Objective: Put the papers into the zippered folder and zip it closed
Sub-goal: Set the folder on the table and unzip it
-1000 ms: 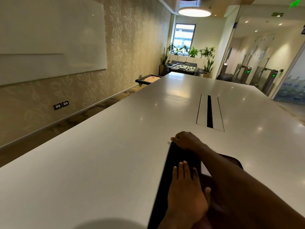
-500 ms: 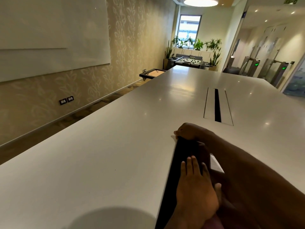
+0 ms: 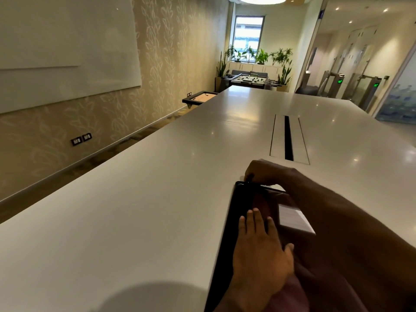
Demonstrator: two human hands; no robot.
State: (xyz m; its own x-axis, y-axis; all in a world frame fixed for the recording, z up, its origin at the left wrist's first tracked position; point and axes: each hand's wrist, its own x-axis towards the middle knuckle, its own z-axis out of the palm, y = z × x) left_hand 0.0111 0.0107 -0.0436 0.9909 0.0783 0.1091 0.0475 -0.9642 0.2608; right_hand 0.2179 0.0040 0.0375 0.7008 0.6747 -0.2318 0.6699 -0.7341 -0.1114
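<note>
A black zippered folder (image 3: 227,224) lies on the white table (image 3: 135,210) in front of me, its long edge running away from me. My left hand (image 3: 261,251) rests flat on its cover, fingers stretched out and holding nothing. My right hand (image 3: 267,172) reaches across to the folder's far left corner, where its fingers pinch a small dark zipper pull (image 3: 250,177). My right forearm hides the folder's right side. A white rectangular label or sheet (image 3: 292,218) shows on the cover beside my left hand. I cannot see any loose papers.
A cable slot with a black gap (image 3: 288,138) is set into the table just beyond my right hand. The table's left edge drops to a carpeted floor along the patterned wall. A foosball table (image 3: 249,79) and plants stand at the far end.
The view has tilted down, bringing the folder closer. My right hand stays at the folder's far corner, fingers now curled tighter on the pull. More of the white label shows.
</note>
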